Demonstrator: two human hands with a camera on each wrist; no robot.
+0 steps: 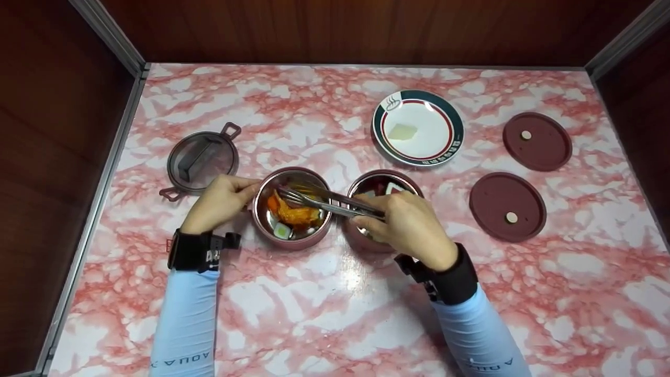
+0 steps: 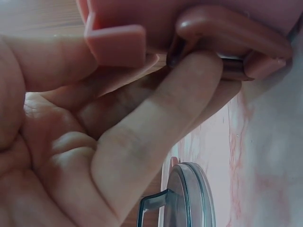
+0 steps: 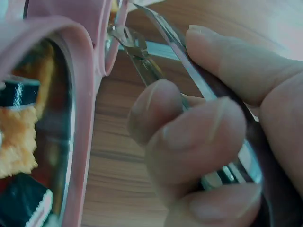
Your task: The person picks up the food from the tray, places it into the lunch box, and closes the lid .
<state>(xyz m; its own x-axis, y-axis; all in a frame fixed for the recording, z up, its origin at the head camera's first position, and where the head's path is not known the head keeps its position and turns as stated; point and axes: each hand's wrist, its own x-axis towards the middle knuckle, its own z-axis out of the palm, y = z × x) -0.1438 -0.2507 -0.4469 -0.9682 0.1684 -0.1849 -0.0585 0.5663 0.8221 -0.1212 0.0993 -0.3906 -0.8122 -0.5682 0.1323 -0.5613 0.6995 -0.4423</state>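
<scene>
My left hand holds the left side of a pink steel-lined bowl. In the left wrist view its fingers touch the bowl's brown handle and pink tab. Metal tongs are gripped by my right hand, their tips reaching down into that bowl. Inside lie orange food and a white piece with a green centre. Partly hidden under my right hand stands a second pink bowl, holding a wavy-edged golden piece and dark-wrapped rolls.
A green-rimmed plate with a pale flat piece on it lies behind the bowls. To the right are two maroon lids, a far one and a near one. A clear lid with handles lies at left.
</scene>
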